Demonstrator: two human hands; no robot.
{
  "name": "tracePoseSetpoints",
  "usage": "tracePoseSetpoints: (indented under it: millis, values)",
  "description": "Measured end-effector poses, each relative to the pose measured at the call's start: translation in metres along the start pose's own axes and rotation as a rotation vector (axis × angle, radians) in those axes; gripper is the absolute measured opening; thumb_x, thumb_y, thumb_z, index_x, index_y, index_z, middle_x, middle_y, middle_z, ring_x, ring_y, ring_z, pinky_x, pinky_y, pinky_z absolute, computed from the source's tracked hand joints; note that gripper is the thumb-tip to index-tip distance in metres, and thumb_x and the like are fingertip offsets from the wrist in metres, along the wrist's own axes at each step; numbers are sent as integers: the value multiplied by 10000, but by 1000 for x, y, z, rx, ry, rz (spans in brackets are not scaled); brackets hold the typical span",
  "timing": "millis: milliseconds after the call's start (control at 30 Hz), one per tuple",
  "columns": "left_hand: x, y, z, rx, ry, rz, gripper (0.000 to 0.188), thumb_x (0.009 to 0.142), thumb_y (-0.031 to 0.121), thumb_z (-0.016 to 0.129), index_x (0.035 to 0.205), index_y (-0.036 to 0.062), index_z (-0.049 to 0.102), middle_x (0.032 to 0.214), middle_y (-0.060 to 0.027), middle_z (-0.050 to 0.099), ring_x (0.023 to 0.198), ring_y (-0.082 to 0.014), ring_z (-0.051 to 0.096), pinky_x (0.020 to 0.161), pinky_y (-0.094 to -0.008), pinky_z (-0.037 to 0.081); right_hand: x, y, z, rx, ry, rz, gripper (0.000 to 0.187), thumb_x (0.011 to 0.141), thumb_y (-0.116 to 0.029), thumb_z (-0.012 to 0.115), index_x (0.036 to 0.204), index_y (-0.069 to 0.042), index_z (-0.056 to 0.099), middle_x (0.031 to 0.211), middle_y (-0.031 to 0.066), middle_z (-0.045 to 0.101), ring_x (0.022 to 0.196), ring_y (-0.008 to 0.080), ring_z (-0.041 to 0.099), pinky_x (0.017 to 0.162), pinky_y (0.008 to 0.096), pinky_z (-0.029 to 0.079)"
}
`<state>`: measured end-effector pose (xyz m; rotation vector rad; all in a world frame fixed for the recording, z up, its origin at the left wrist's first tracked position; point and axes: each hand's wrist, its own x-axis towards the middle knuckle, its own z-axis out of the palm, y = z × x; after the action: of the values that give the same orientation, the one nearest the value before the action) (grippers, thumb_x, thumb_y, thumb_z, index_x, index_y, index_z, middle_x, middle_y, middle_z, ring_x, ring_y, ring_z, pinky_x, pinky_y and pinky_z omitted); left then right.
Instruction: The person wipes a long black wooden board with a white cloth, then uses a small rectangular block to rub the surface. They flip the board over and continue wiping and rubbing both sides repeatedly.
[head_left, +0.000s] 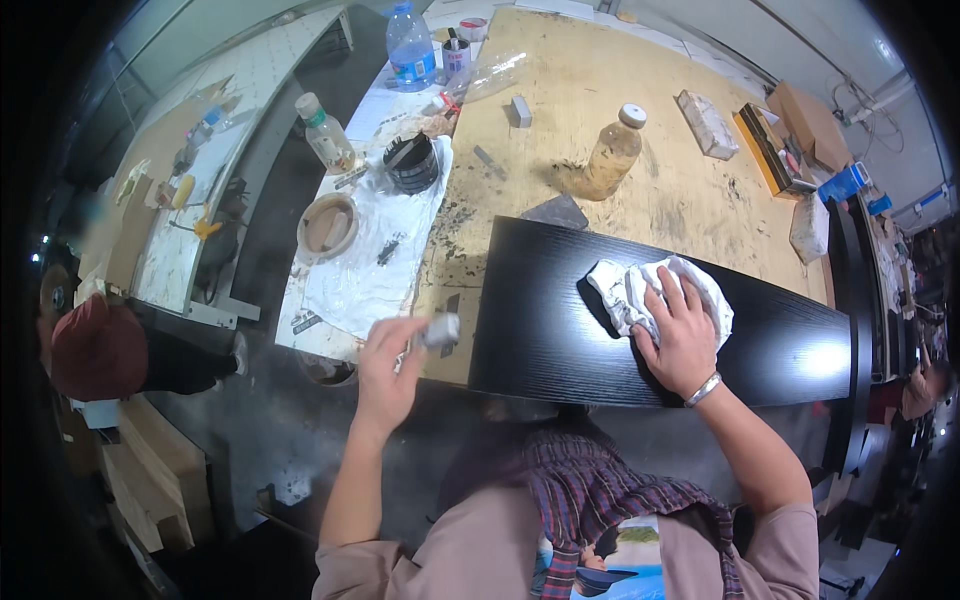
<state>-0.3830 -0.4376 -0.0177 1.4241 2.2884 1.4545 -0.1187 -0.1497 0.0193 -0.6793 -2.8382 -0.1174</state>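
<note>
A glossy black board with wood grain lies along the near edge of the workbench. My right hand presses a crumpled white cloth onto its top, fingers spread over the cloth. Off the board's left end, my left hand grips a small grey block, blurred by motion, between thumb and fingers. A dark grey flat piece sits partly behind the board's far edge. Beyond it stands a bottle of yellowish liquid with a white cap.
On the left, a stained white cloth carries a black tub and a tape roll. Bottles, including a large blue-tinted one, stand farther back. White-wrapped blocks and an open box line the right side. Another person is at far left.
</note>
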Motion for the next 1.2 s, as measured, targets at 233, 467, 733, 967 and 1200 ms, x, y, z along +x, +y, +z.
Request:
tracePoseSetpoints:
  millis: [233, 467, 733, 967, 1200]
  values:
    - [4, 14, 13, -21, -158, 99, 338, 803, -64, 642, 1134, 5, 641, 1083, -169, 630, 1018, -376, 598, 899, -439, 495, 1, -2, 0, 49, -28, 29, 503, 826, -242, 705, 1272, -30, 613, 1478, 188, 503, 1337, 435, 464, 1094, 512, 395]
    - [91, -26, 51, -41, 15, 107, 268, 867, -17, 624, 1135, -10, 624, 1108, -175, 624, 1044, -383, 580, 911, -437, 478, 6, -2, -3, 39, -15, -44, 516, 801, -245, 723, 1262, -39, 620, 1442, 215, 523, 1281, 477, 496, 1050, 520, 442]
    - [45, 7, 23, -77, -217, 139, 276, 851, -31, 606, 1123, -2, 637, 1091, -173, 635, 1016, -382, 603, 906, -439, 488, 3, -1, -2, 78, -31, 22, 478, 775, -200, 719, 1204, -7, 631, 1457, 208, 520, 1303, 453, 490, 1068, 522, 414]
    - [167, -48, 77, 58, 23, 177, 215, 905, 37, 606, 1110, -8, 649, 1057, -181, 643, 1015, -375, 592, 899, -426, 479, 6, -1, -5, 59, 0, -37, 495, 773, -233, 736, 1213, -29, 637, 1422, 214, 540, 1273, 477, 505, 1027, 518, 465]
    - [88, -20, 41, 6, -161, 187, 256, 883, 24, 601, 1133, -3, 648, 1080, -184, 643, 1030, -390, 582, 915, -448, 480, 4, 1, -3, 65, 13, -12, 517, 766, -247, 749, 1230, -43, 647, 1410, 192, 556, 1273, 454, 514, 1021, 508, 474]
